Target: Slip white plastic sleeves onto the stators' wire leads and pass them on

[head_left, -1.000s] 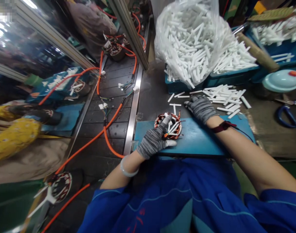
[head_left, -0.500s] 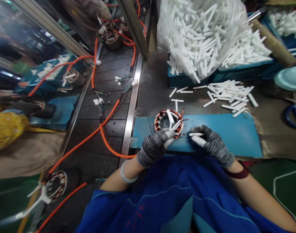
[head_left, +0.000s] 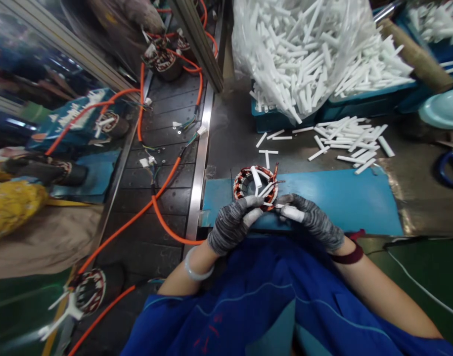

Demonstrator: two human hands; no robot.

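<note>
A motor stator point(head_left: 237, 184) with copper windings and white lacing stands on a blue mat point(head_left: 345, 198). Several white sleeves point(head_left: 255, 177) stick up or lean across its opening, and stiff copper leads point(head_left: 276, 171) project from its right side. My left hand point(head_left: 232, 222), in a grey knit glove with pale fingertips, pinches a lead at the stator's near right rim. In my right hand point(head_left: 313, 221), gloved alike, a short thin white sleeve point(head_left: 280, 205) is held between thumb and fingers, its end at the lead's tip. Whether the lead is inside the sleeve is too small to tell.
Loose white sleeves point(head_left: 350, 138) lie beyond the mat, below teal bins point(head_left: 371, 105) and a clear bag point(head_left: 245, 44) full of them. To the left runs a dark conveyor point(head_left: 163, 173) with orange-sleeved cables point(head_left: 137, 212) and more stators. A co-worker's yellow sleeve point(head_left: 17, 202) shows at far left.
My right hand has moved left with the white sleeve, from over the mat to the lead at the stator. My left hand keeps its place at the rim.
</note>
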